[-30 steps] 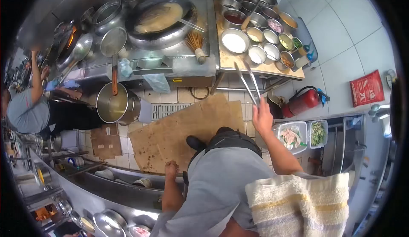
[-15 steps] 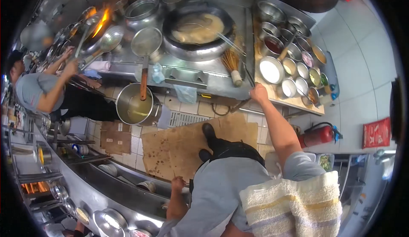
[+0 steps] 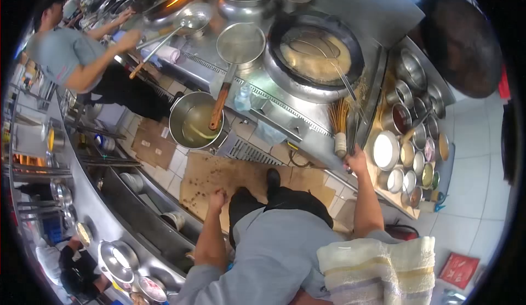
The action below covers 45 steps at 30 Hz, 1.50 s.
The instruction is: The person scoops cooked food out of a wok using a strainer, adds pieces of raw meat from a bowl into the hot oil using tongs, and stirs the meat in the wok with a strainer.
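Note:
My right hand (image 3: pixel 357 161) is closed round the lower end of metal tongs (image 3: pixel 352 132), beside a bamboo brush (image 3: pixel 338 127) at the stove's edge. Just beyond, a wok (image 3: pixel 307 83) holds pale tan liquid with a wire tool (image 3: pixel 334 63) in it, its handle pointing toward the tongs. Small metal bowls stand right of this hand, among them one of white powder or liquid (image 3: pixel 386 150). My left hand (image 3: pixel 217 199) hangs low above the cardboard on the floor, fingers curled, with nothing visible in it.
A strainer (image 3: pixel 241 43) with a wooden handle reaches over a deep pot (image 3: pixel 189 132) of liquid. At the left a co-worker (image 3: pixel 71 58) stands by a flaming wok. Another person (image 3: pixel 76 266) is at the lower left. A dark round pan (image 3: pixel 461 42) hangs upper right.
The view has turned, so the stove and wok sit farther right. My right hand has moved with the tongs from beside the bowls to beside the brush. My left hand remains low.

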Tool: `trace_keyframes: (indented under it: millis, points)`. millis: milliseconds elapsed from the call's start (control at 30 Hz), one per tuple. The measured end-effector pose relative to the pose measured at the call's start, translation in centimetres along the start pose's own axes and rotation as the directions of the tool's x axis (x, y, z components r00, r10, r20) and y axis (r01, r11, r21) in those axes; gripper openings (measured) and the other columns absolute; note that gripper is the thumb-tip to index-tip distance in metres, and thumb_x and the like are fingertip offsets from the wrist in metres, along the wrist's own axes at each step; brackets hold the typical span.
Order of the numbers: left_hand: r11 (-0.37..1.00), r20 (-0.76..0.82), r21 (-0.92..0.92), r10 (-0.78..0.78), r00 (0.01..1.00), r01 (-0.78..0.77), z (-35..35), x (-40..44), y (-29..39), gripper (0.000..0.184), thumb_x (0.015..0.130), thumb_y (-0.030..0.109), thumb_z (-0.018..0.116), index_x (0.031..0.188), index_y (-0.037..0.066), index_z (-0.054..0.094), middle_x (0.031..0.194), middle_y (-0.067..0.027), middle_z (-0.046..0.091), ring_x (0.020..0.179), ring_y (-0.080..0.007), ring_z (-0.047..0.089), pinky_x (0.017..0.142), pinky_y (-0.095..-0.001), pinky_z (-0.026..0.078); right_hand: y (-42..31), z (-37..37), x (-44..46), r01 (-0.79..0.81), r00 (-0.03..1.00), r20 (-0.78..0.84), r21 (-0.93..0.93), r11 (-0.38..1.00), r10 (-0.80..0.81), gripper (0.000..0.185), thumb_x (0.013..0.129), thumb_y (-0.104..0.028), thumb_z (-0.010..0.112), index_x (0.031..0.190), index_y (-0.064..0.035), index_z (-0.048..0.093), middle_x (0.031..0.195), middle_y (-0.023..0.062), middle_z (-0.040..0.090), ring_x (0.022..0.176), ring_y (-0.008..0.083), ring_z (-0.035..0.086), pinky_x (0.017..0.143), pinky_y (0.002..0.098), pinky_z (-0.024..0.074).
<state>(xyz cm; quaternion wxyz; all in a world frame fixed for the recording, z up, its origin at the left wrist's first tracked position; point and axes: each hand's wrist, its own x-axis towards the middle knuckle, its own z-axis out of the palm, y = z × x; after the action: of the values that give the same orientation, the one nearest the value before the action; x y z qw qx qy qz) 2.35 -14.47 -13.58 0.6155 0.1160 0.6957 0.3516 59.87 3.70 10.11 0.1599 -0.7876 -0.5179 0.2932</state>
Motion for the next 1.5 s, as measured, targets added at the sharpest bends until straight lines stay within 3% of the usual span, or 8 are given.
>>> trace_keyframes:
  millis: [267,533,700,900,967,1100,1267,1500]
  points:
    - [0.986,0.392,-0.041,0.165,0.905,-0.162,17.0,8.3,11.4,0.061,0.088,0.018,0.071,0.142,0.013,0.042,0.071,-0.0017,0.055,0.055,-0.0126,0.051,0.047,-0.0295,0.042,4.7,2.9,1.0,-0.294,0.952,0.24,0.531,0.795,0.192,0.092,0.076,0.009,0.06,0.155,0.0014,0.014,0.118,0.0209,0.062,0.076,0.0282,0.068,0.063,0.0379,0.0581]
    - [0.97,0.524,-0.222,0.031,0.851,0.102,26.2,13.1,15.2,0.077,0.084,0.023,0.077,0.15,0.026,0.036,0.073,-0.0024,0.056,0.057,-0.0149,0.053,0.05,-0.0344,0.045,-0.7,0.7,-8.9,-0.008,0.965,-0.222,-0.56,0.828,-0.141,0.019,0.085,-0.008,0.065,0.1,0.0027,0.069,0.091,0.0184,0.071,0.083,0.0242,0.07,0.073,0.0353,0.0557]
    - [0.848,0.563,0.216,0.297,0.771,-0.484,20.1,11.2,4.9,0.04,0.082,0.039,0.077,0.113,0.013,0.073,0.103,-0.0124,0.073,0.088,-0.023,0.069,0.079,-0.0362,0.054,0.5,7.8,-13.4,0.309,0.948,0.068,-0.431,0.848,-0.311,0.016,0.088,-0.01,0.063,0.1,-0.0013,0.071,0.089,0.0159,0.072,0.082,0.0293,0.071,0.074,0.0384,0.0549]
    - [0.84,0.447,0.461,0.058,0.893,-0.286,10.1,1.0,5.1,0.042,0.085,0.04,0.072,0.111,0.007,0.072,0.095,-0.0181,0.072,0.088,-0.0283,0.071,0.078,-0.0385,0.054,-1.9,22.9,-6.2,0.392,0.897,0.392,-0.488,0.78,-0.206,0.021,0.089,-0.022,0.06,0.093,-0.0035,0.069,0.084,0.0253,0.067,0.078,0.0378,0.07,0.068,0.0447,0.0545]
    - [0.87,0.465,0.416,0.046,0.884,-0.264,8.2,-2.0,7.1,0.04,0.086,0.039,0.071,0.109,0.006,0.072,0.092,-0.0176,0.072,0.086,-0.0283,0.071,0.077,-0.0383,0.053,6.6,29.0,-0.2,0.487,0.873,0.173,-0.372,0.79,-0.456,0.024,0.091,-0.024,0.056,0.088,-0.0034,0.068,0.079,0.0208,0.069,0.074,0.0339,0.07,0.064,0.0454,0.0545]
    - [0.839,0.339,0.38,0.266,0.902,-0.39,5.9,-7.2,10.5,0.039,0.089,0.039,0.069,0.107,0.005,0.071,0.087,-0.0165,0.072,0.081,-0.0278,0.071,0.073,-0.0379,0.053,3.2,34.0,3.9,-0.345,0.912,0.04,0.614,0.71,0.408,0.015,0.09,-0.023,0.063,0.098,-0.0101,0.064,0.068,0.0068,0.062,0.05,0.0217,0.056,0.046,0.0361,0.0464]
    - [0.921,0.312,0.282,0.176,0.934,-0.268,6.0,-10.1,10.8,0.042,0.094,0.042,0.064,0.113,0.005,0.068,0.089,-0.0174,0.071,0.084,-0.0261,0.07,0.077,-0.038,0.053,2.2,36.7,7.2,-0.379,0.848,0.179,0.863,0.334,0.499,0.018,0.087,-0.025,0.066,0.099,-0.0112,0.064,0.072,0.0043,0.062,0.052,0.0218,0.057,0.046,0.0316,0.0456]
    - [0.949,0.339,0.249,0.102,0.935,-0.194,6.4,-9.7,8.6,0.037,0.097,0.037,0.061,0.11,0.003,0.066,0.09,-0.0196,0.069,0.088,-0.0298,0.07,0.077,-0.037,0.052,15.3,39.6,12.7,-0.242,0.96,0.131,0.831,0.5,0.247,0.026,0.078,-0.025,0.072,0.096,-0.008,0.066,0.081,0.0075,0.065,0.068,0.0253,0.063,0.058,0.0375,0.0514]
